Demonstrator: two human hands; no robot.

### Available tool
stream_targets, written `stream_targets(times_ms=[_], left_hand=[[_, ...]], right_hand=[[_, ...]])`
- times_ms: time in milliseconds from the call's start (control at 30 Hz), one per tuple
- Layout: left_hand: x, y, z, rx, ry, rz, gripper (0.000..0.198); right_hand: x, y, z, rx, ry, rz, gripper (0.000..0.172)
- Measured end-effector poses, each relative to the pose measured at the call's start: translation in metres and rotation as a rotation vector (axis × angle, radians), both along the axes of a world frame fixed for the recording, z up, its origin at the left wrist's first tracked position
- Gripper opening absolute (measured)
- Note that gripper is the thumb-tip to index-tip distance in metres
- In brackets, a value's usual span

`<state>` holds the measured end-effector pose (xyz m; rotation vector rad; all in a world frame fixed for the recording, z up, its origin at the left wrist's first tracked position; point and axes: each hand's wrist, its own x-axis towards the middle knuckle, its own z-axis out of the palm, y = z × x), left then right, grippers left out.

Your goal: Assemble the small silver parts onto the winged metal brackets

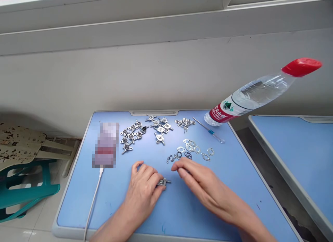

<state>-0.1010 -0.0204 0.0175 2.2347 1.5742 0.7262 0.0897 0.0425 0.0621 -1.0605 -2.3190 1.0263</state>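
Note:
My left hand [146, 186] pinches a small silver metal fitting [162, 182] between thumb and forefinger, low over the blue desk. To its right, my right hand [200, 183] has its thumb and fingers pressed together, and whatever they hold is hidden. Just beyond the right fingertips lie tiny screws [171, 158] and dark rings [187, 155]. Flat silver gaskets [189, 147] are spread behind them. More metal fittings [131, 136] form a group at the back left, beside a second group [160, 129]. Small metal plates [184, 123] are piled to the right of those.
A blurred-out phone [106, 144] with a white cable [94, 200] lies on the desk [125, 207] at left. A screwdriver [208, 129] and a red-capped water bottle [249, 96] are at the back right. A teal stool [28, 190] stands left; another desk [299, 148] is right.

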Motion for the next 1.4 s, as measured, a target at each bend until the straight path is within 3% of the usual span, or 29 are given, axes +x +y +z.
stream_targets(times_ms=[100,200,633,1067,1300,1400], left_hand=[[0.0,0.001,0.0,0.007,-0.004,-0.012,0.008],[-0.001,0.001,0.0,0.022,0.002,-0.015,0.006],[-0.001,0.001,-0.001,0.009,-0.012,-0.011,0.007],[0.0,0.0,-0.001,0.015,-0.007,-0.007,0.011],[0.001,0.001,-0.001,0.034,-0.037,-0.005,0.013],[0.001,0.001,-0.002,0.07,-0.048,-0.002,0.014]], right_hand=[[0.0,0.002,0.001,-0.084,0.113,-0.14,0.029],[-0.003,0.001,-0.002,-0.054,0.124,-0.156,0.031],[-0.011,-0.004,-0.013,0.216,0.247,0.033,0.027],[-0.015,-0.005,-0.014,0.308,0.182,0.129,0.024],[-0.009,-0.006,-0.001,0.18,0.103,0.244,0.023],[-0.011,-0.005,-0.005,0.267,0.119,0.229,0.026]])
